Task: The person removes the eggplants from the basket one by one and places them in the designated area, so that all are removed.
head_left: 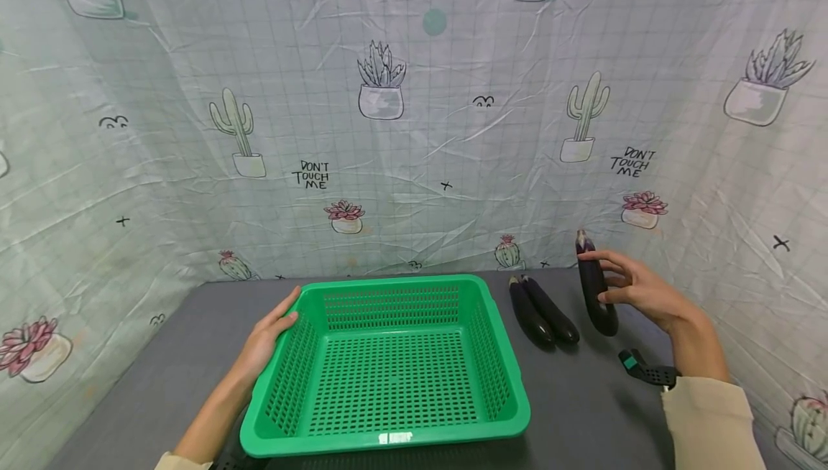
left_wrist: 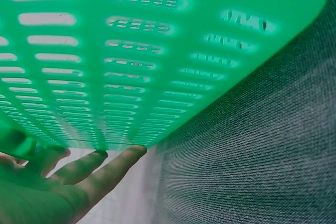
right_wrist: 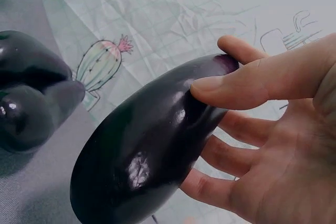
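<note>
My right hand (head_left: 637,287) grips a dark purple eggplant (head_left: 593,290) near its stem end, thumb on one side and fingers on the other. The eggplant is tilted, stem end up, in the head view; its glossy rounded end fills the middle of the right wrist view. My left hand (head_left: 260,344) holds the left rim of a green plastic basket (head_left: 388,441) near its far corner, thumb over the rim. In the left wrist view the left fingers (left_wrist: 113,169) reach along the outside of the slotted wall. Nothing lies inside the basket.
Two more eggplants (head_left: 540,315) lie side by side on the grey tabletop (head_left: 569,398), right of the basket. A pale cloth printed with cacti (head_left: 414,154) hangs behind the table and along both sides.
</note>
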The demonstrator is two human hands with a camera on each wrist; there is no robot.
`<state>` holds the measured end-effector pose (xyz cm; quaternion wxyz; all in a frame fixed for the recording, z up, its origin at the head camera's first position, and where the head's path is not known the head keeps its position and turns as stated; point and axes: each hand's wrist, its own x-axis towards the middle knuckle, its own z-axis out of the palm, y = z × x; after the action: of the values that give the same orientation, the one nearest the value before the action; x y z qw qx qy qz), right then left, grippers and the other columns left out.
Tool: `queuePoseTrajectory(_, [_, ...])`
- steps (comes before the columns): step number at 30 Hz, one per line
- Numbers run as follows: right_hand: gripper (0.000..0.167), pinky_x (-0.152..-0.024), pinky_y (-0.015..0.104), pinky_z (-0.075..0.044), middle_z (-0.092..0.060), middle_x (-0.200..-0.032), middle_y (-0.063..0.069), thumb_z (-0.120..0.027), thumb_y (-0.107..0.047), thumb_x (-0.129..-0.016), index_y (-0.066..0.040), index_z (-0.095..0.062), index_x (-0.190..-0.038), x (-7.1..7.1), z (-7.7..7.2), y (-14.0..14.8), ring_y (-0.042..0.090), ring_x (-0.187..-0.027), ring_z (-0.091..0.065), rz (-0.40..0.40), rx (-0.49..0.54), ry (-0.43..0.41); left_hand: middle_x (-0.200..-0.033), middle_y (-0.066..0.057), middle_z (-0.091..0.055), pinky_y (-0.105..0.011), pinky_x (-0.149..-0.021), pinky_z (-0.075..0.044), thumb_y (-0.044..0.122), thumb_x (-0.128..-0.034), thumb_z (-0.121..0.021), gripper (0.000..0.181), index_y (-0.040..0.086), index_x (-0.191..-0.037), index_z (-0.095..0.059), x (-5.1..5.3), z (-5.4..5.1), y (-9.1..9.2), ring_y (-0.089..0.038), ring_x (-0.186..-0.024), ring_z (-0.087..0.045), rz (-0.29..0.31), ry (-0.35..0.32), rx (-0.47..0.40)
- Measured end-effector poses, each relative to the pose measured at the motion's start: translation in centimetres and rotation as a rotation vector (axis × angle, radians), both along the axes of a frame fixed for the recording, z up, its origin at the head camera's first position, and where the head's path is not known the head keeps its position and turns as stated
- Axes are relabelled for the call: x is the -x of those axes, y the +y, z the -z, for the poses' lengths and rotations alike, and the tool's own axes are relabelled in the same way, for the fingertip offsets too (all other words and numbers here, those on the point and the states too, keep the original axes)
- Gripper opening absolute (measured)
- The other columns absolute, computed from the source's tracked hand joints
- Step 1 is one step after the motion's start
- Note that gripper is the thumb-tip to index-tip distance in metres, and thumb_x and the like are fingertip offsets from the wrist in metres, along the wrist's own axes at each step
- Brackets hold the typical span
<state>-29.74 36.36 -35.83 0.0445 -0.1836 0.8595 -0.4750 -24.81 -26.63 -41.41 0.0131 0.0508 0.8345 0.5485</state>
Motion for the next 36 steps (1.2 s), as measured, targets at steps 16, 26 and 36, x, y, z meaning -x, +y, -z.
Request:
queuePoseTrajectory(16, [0.066, -0.084, 0.033, -0.057, -0.041, -0.153, 0.032, -0.07, -0.002, -0.092, -0.008, -0.044, -0.152, 0.4, 0.8, 0.2, 0.003, -0.114, -0.056, 0.059, 0.017, 0.018, -0.176, -0.011, -0.006, -0.074, -0.123, -0.006, 0.035, -0.1135, -0.038, 0.061, 0.014, -0.168, -0.018, 0.1, 0.0, 0.0, -0.046, -0.16, 0.003, 0.009, 0.002, 0.0])
queuePoseTrajectory(26, [0.059, -0.09, 0.043, -0.055, -0.031, -0.158, 0.034, -0.068, -0.002, -0.093, -0.003, -0.047, -0.148, 0.4, 1.2, 0.4, 0.059, -0.136, -0.042, 0.061, 0.022, -0.011, -0.175, -0.011, -0.009, -0.074, -0.123, -0.005, 0.033, -0.1132, -0.039, 0.061, 0.012, -0.167, -0.021, 0.1, -0.1, 0.0, -0.046, -0.16, 0.001, 0.005, 0.025, -0.007])
queuePoseTrajectory(36, [0.054, -0.088, 0.038, -0.055, -0.04, -0.153, 0.034, -0.067, -0.005, -0.096, -0.003, -0.05, -0.147, 0.6, 1.4, 0.4, 0.055, -0.132, -0.051, 0.038, 0.008, -0.021, -0.175, -0.012, -0.009, -0.074, -0.123, -0.005, 0.033, -0.1132, -0.039, 0.061, 0.012, -0.167, -0.021, 0.2, 0.0, -0.2, -0.046, -0.16, 0.001, 0.007, 0.022, -0.016])
